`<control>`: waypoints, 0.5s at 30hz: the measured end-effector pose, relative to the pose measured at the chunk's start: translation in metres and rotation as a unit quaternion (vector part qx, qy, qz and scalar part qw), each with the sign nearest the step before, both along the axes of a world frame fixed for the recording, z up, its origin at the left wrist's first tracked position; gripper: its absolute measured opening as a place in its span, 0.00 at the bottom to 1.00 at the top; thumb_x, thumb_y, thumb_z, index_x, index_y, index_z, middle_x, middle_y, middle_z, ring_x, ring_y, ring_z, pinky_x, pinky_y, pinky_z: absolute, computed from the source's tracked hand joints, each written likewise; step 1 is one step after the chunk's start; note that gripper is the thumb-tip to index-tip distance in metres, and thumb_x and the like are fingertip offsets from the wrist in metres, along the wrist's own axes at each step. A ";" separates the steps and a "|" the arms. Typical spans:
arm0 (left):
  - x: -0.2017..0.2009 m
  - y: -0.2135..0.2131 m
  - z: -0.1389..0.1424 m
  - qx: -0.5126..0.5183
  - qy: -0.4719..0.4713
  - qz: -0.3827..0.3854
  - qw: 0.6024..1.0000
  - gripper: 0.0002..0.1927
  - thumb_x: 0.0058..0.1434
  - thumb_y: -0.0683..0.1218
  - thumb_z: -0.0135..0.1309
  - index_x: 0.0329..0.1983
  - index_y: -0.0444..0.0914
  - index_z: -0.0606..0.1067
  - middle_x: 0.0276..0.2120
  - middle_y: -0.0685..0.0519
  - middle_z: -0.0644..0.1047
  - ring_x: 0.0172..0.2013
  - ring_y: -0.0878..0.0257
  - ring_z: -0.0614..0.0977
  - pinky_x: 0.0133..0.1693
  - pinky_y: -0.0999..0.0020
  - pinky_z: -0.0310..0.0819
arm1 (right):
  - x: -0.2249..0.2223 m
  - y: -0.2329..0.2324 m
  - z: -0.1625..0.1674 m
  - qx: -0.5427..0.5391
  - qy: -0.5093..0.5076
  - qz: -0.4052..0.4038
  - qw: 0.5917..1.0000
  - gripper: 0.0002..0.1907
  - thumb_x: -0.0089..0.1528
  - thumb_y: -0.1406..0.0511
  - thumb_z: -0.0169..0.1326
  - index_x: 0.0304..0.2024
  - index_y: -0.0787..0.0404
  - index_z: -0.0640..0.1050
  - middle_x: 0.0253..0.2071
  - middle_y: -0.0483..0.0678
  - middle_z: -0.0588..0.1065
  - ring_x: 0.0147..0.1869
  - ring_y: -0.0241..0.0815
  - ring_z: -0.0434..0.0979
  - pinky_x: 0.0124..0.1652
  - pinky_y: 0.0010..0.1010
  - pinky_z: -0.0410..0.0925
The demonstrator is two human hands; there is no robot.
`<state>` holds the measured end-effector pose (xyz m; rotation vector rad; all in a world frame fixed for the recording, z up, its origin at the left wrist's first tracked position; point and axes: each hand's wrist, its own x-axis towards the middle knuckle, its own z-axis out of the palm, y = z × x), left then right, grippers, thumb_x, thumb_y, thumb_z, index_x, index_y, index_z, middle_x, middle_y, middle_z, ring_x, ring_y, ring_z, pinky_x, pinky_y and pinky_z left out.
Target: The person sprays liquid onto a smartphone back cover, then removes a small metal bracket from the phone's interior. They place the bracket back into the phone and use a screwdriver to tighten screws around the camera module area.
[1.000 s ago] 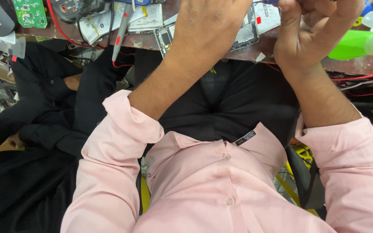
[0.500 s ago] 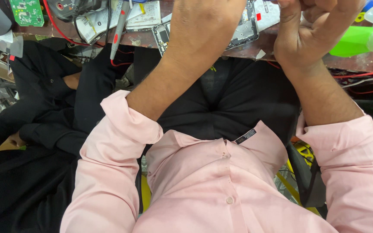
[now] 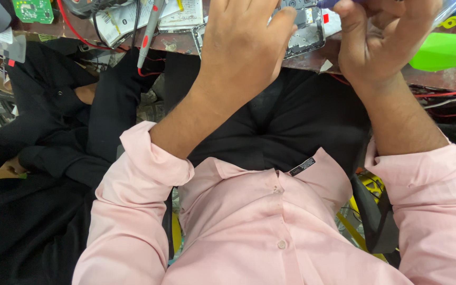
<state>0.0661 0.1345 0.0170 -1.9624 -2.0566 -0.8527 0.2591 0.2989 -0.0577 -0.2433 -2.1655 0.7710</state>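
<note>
Two bare hands work at the near edge of a cluttered bench. Left hand [image 3: 241, 50] lies palm down, fingers together, over an opened phone [image 3: 304, 29], covering its left part; whether it grips it I cannot tell. Right hand [image 3: 378, 39], at three o'clock from the left, curls narrowly around a thin blue tool [image 3: 329, 3] whose tip points at the phone. A green bottle [image 3: 442, 50] lies at three o'clock of that hand. Far toward nine o'clock, a red-marked probe [image 3: 148, 34] rests with red wires beside a green circuit board [image 3: 32, 9].
</note>
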 end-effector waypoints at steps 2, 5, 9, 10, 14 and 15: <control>-0.001 -0.004 0.000 0.009 -0.004 -0.006 1.000 0.16 0.61 0.47 0.66 0.47 0.35 0.77 0.46 0.48 0.75 0.50 0.51 0.74 0.51 0.53 0.65 | -0.001 0.001 0.001 0.017 0.000 0.001 1.000 0.36 0.75 0.78 0.59 0.73 0.55 0.52 0.51 0.50 0.69 0.44 0.42 0.76 0.43 0.28 0.69; 0.001 -0.006 -0.002 -0.021 -0.009 0.011 1.000 0.19 0.66 0.48 0.64 0.55 0.34 0.76 0.51 0.47 0.73 0.54 0.51 0.73 0.56 0.52 0.63 | 0.000 0.001 -0.003 0.019 -0.007 -0.006 1.000 0.36 0.74 0.77 0.60 0.73 0.57 0.53 0.50 0.51 0.70 0.42 0.42 0.75 0.41 0.26 0.68; 0.004 -0.005 -0.004 -0.020 -0.031 0.023 0.999 0.22 0.64 0.47 0.64 0.59 0.34 0.75 0.50 0.47 0.73 0.53 0.50 0.73 0.54 0.51 0.63 | 0.007 0.003 -0.012 -0.012 -0.016 -0.011 1.000 0.37 0.74 0.77 0.59 0.74 0.55 0.52 0.48 0.50 0.71 0.41 0.40 0.73 0.40 0.25 0.66; 0.004 -0.005 -0.004 -0.024 -0.039 0.025 0.999 0.22 0.65 0.48 0.64 0.59 0.35 0.75 0.51 0.47 0.73 0.54 0.50 0.73 0.56 0.51 0.63 | 0.008 0.004 -0.013 -0.015 -0.018 -0.006 1.000 0.37 0.75 0.77 0.58 0.75 0.54 0.51 0.49 0.50 0.71 0.42 0.41 0.73 0.41 0.25 0.67; 0.004 -0.003 -0.006 -0.009 -0.065 0.047 0.997 0.20 0.62 0.51 0.67 0.52 0.38 0.77 0.45 0.50 0.75 0.49 0.52 0.74 0.51 0.52 0.63 | 0.009 0.005 -0.007 -0.026 -0.031 0.013 0.999 0.36 0.76 0.77 0.55 0.76 0.56 0.50 0.53 0.52 0.71 0.47 0.43 0.75 0.46 0.27 0.69; 0.004 -0.002 -0.007 -0.008 -0.070 0.054 0.996 0.19 0.61 0.52 0.67 0.49 0.39 0.77 0.43 0.50 0.76 0.47 0.52 0.75 0.49 0.52 0.63 | 0.006 0.004 -0.002 -0.022 -0.032 0.020 0.999 0.34 0.76 0.77 0.54 0.76 0.57 0.51 0.54 0.53 0.71 0.49 0.43 0.76 0.48 0.27 0.69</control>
